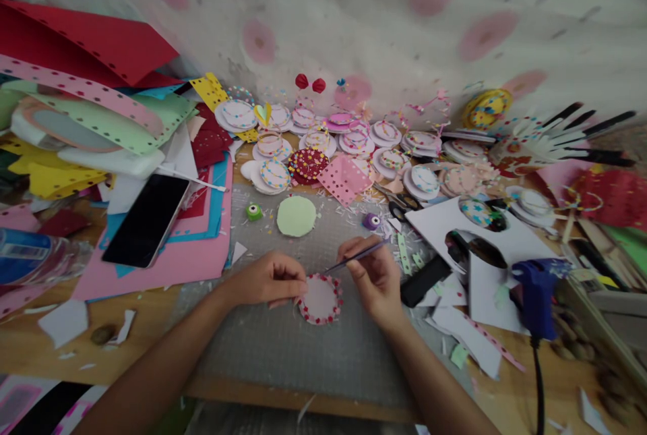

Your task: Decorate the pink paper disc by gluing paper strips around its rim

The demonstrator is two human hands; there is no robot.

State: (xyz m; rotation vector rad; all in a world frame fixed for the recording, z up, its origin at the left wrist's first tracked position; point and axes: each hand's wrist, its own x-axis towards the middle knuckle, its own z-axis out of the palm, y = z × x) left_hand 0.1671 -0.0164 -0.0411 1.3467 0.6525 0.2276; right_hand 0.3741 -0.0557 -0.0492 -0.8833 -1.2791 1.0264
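My left hand (275,280) pinches the left edge of a small white paper disc (320,298) rimmed with red and pink bits. In my right hand (373,281) is a thin, dark, pointed tool, slanting down to the left. Its tip is at the disc's top edge; whether it touches cannot be made out. Both hands are over a grey cutting mat (242,354). Beyond them lie a light green scalloped paper disc (296,216), a green paper punch (253,212) and a purple paper punch (371,221).
Several small decorated paper hats (273,175) crowd the back. At left are a phone (145,220) on coloured sheets, and a plastic bottle (35,256). To the right are scissors (403,206), cut white card (498,286), a blue glue gun (536,293) with its cord, and brushes (576,131).
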